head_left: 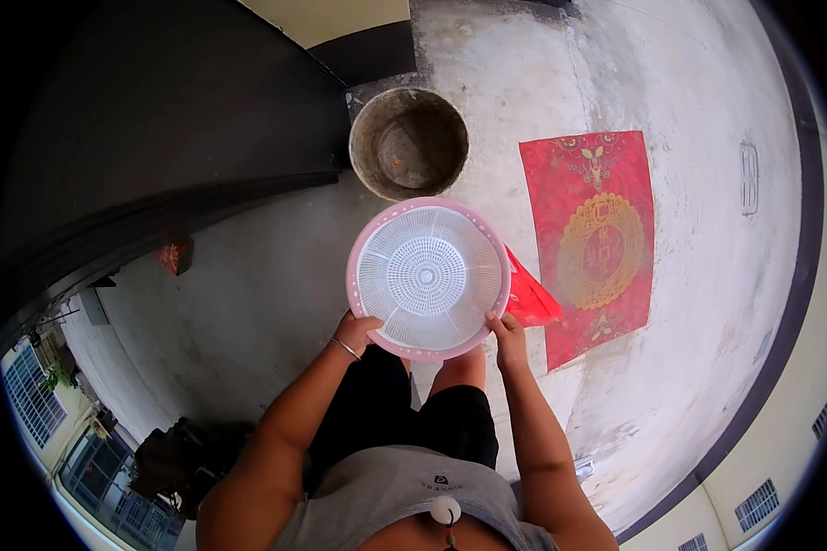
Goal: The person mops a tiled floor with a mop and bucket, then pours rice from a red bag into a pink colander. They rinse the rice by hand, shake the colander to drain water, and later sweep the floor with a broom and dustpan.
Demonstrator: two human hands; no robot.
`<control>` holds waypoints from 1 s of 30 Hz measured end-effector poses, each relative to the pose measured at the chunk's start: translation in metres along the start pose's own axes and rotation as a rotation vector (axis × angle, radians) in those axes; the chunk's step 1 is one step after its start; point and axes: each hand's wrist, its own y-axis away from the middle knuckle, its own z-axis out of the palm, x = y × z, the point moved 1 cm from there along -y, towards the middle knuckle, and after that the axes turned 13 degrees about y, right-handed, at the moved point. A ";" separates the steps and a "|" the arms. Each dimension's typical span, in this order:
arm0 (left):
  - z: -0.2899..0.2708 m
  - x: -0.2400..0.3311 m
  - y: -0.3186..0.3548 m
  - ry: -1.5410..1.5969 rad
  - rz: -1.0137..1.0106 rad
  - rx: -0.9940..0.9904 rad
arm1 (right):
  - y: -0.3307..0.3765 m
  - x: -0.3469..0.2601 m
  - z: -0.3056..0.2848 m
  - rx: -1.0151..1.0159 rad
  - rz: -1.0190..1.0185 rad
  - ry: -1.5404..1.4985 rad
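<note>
White pendant [446, 510] hangs by gray shirt [395, 477]; pink-rimmed colander [425, 275] held out above floor [276, 321] by left hand [355, 331] and right hand [509, 340], thumbs pinching near rim, other fingers mostly hidden; worn bucket [369, 147] beyond, red-gold mat [601, 250] at right.

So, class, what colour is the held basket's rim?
The rim is pink with small pale dots, shown in the head view.

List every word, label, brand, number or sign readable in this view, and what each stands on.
No text can be quoted with confidence.
Red mat: gold, character-like marks inside the round medallion; too faded and stylised to read.
Grey shirt: small dark emblem with a line of lettering below; too small to read.
Pink-rimmed basket: pale spots on the rim, no lettering visible.
</note>
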 end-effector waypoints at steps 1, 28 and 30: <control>-0.017 -0.008 -0.001 0.067 0.063 -0.008 | 0.000 -0.007 -0.002 -0.020 -0.040 -0.012; -0.127 -0.173 -0.389 -0.065 0.193 0.663 | -0.021 0.027 -0.127 0.334 -0.058 0.550; -0.134 -0.165 -0.415 -0.112 0.180 0.646 | -0.019 0.028 -0.132 0.346 -0.051 0.599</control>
